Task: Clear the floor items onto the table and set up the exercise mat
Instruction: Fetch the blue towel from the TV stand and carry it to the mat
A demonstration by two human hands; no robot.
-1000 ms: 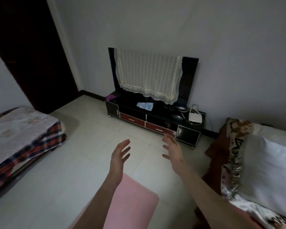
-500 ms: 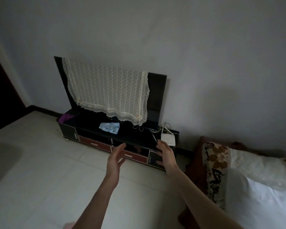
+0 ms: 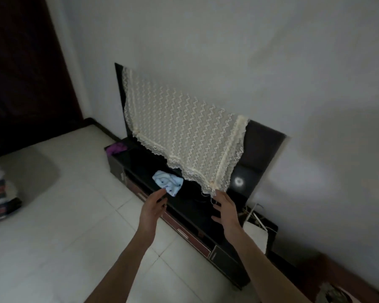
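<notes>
Both hands are now raised over the dark TV stand [image 3: 190, 217] at centre frame: left hand [image 3: 152, 209] and right hand [image 3: 227, 212] are held open, empty. The pink mat is no longer seen at bottom; a blue cloth [image 3: 168, 182] is seen just beyond the left fingertips.

Your arms are bare from wrist to the bottom frame edge, with no sleeves, watch or wristband in view. Left hand [image 3: 151, 209] carries what looks like a small dark ring on one finger, though it's too blurred to confirm. Right hand [image 3: 226, 209] is bare, with no rings or gloves. Both forearms are slim, and the dim light keeps finer detail unreadable.
</notes>
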